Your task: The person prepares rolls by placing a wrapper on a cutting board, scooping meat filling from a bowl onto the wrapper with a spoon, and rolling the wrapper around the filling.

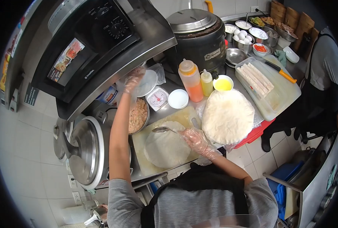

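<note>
My right hand (198, 141), in a clear plastic glove, is closed round the handle of a metal spoon (162, 129). The spoon's bowl is over a thin, round, whitish sheet (166, 150) that lies on a cutting board (193, 157). My left hand (133, 79), also gloved, reaches under the edge of the microwave's shelf, beside a round translucent lid-like disc (148, 81) and clear plastic. Its fingers are too unclear to read. Below that arm, partly covered by it, is a metal bowl of minced filling (139, 115).
A kitchen scale (156, 98), a white bowl (178, 98) and squeeze bottles (191, 81) stand behind the board. To the right lie a large pale dough round (227, 117) and a tray with white rolls (255, 80). A microwave (93, 41) overhangs. Another person (324, 64) stands at right.
</note>
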A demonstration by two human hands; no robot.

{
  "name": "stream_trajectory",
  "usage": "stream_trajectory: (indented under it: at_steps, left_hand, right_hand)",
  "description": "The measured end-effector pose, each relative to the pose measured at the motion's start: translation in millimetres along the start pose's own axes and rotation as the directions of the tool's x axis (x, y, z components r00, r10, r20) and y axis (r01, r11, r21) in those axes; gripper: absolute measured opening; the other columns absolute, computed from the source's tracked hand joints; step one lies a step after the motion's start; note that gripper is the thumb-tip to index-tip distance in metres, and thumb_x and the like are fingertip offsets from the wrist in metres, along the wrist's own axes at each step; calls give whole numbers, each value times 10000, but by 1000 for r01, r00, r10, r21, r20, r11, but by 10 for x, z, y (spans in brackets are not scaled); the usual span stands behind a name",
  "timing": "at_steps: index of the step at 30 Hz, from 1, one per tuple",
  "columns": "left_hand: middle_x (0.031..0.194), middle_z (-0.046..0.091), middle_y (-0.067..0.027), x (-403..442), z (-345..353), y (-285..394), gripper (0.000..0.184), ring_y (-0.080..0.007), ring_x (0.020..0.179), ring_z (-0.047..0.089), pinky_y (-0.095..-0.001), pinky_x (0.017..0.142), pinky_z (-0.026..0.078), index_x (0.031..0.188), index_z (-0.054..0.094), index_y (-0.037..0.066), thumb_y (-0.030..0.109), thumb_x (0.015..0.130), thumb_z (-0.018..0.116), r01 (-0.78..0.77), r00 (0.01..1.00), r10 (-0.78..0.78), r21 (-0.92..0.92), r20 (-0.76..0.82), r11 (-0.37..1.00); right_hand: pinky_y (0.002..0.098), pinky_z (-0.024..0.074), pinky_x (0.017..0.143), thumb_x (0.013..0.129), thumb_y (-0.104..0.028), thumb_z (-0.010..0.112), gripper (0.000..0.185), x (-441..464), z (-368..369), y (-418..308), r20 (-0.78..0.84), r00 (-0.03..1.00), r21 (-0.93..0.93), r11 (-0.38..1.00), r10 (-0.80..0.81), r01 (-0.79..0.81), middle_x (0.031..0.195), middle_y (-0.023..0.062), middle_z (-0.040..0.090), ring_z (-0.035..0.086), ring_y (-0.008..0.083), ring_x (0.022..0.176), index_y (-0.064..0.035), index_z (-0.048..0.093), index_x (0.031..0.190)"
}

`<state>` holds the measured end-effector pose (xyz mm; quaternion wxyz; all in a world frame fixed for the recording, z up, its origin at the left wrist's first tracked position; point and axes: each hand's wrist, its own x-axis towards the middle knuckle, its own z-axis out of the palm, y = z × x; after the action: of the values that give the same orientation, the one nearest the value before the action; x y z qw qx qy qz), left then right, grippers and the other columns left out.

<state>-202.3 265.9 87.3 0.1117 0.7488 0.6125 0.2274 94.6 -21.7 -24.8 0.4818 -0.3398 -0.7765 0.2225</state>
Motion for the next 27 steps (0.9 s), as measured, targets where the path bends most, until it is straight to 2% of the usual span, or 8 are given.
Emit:
stream_trajectory:
  at_steps: [3, 10, 11, 13, 15, 17, 19, 27]
  left_hand:
    - [1090, 610, -127, 259, 317, -425, 409, -259, 990, 567, -365, 834, 457, 1187, 529, 7, 199, 828, 569, -124, 990, 89, 361, 113, 924]
    - [977, 608, -112, 191, 924, -907, 422, -254, 877, 597, -457, 777, 481, 1216, 481, 44, 216, 841, 567, -376, 911, 407, 268, -70, 887]
    - [961, 608, -110, 195, 964, -975, 424, -253, 861, 601, -470, 769, 484, 1221, 474, 49, 218, 843, 567, -471, 849, 524, 351, -71, 810]
    - [1131, 549, -153, 220, 891, -1075, 485, -297, 997, 564, -457, 862, 448, 1283, 421, 61, 251, 853, 539, -485, 685, 686, 856, 244, 181]
    - [1221, 524, -177, 193, 872, -1074, 488, -332, 1070, 543, -441, 921, 423, 1311, 410, 76, 281, 876, 493, -454, 741, 593, 886, 316, 95]
    - [1229, 532, -183, 92, 719, -694, 449, -358, 1081, 536, -422, 946, 409, 1305, 441, 94, 309, 911, 432, -369, 924, 340, 644, 176, 670]
    - [1225, 538, -186, 65, 590, -468, 421, -360, 1095, 526, -428, 945, 407, 1264, 493, 93, 328, 924, 414, -257, 962, 267, 476, 47, 841]
    - [1160, 572, -203, -889, -204, 743, 371, -370, 1069, 529, -430, 931, 404, 1205, 545, 50, 275, 948, 401, -283, 902, 276, 30, -332, 959]
  right_hand:
    - [424, 476, 691, 734, -28, 593, 355, -11, -50, -4, -34, 999, 26, 1000, 13, -12, 885, 115, 609, 583, 321, 808, -85, 606, 1084]
    - [425, 472, 730, 711, -11, 598, 372, -107, -85, 105, -60, 996, 21, 997, 71, -70, 882, 118, 612, 581, 326, 837, -77, 611, 1077]
    - [424, 473, 729, 710, -10, 598, 371, -104, -90, 108, -71, 995, 18, 998, 68, -66, 882, 117, 612, 582, 326, 837, -75, 612, 1075]
    - [424, 475, 725, 703, -2, 600, 374, -97, -90, 108, -64, 996, 15, 998, 58, -57, 881, 117, 613, 585, 328, 829, -74, 612, 1070]
    - [425, 477, 718, 696, 5, 602, 378, -97, -71, 114, -64, 997, 22, 999, 44, -43, 875, 116, 612, 587, 327, 820, -75, 613, 1065]
    - [426, 480, 709, 689, 13, 604, 380, -97, -24, 140, -75, 997, 41, 999, 23, -20, 863, 116, 610, 590, 325, 810, -77, 614, 1058]
    - [424, 485, 699, 683, 18, 606, 389, -65, -32, 94, -44, 999, 40, 999, 31, -29, 849, 117, 605, 591, 325, 802, -80, 610, 1060]
    - [427, 490, 697, 715, 22, 590, 373, -14, 84, 23, 47, 994, 24, 994, 101, -102, 857, 132, 598, 589, 327, 834, -74, 586, 1075]
